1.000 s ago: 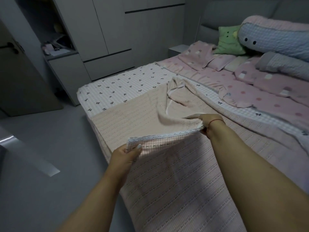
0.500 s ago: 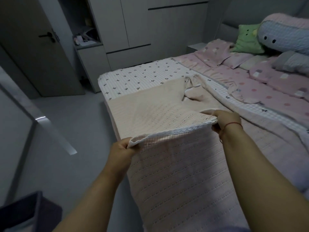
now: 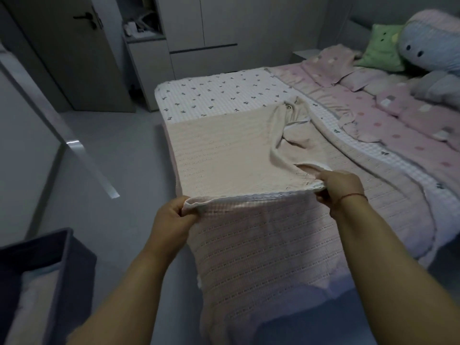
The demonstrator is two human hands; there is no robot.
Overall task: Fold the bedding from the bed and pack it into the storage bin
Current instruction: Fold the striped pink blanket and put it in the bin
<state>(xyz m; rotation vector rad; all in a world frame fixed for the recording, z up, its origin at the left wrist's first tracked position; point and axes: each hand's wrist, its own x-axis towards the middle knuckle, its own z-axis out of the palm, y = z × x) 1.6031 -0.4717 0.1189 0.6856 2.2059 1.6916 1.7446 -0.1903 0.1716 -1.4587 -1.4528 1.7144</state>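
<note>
The dark storage bin (image 3: 62, 265) sits low beside the left grip (image 3: 171, 220), cut off by the picture edge; something pale lies inside, hard to make out. Both grips are closed on the pink blanket (image 3: 224, 158). The right grip (image 3: 341, 188) pinches the same lacy edge. The blanket lies folded on the bed (image 3: 211, 93), past the grips. Farther off stand grey cupboards (image 3: 199, 33).
</note>
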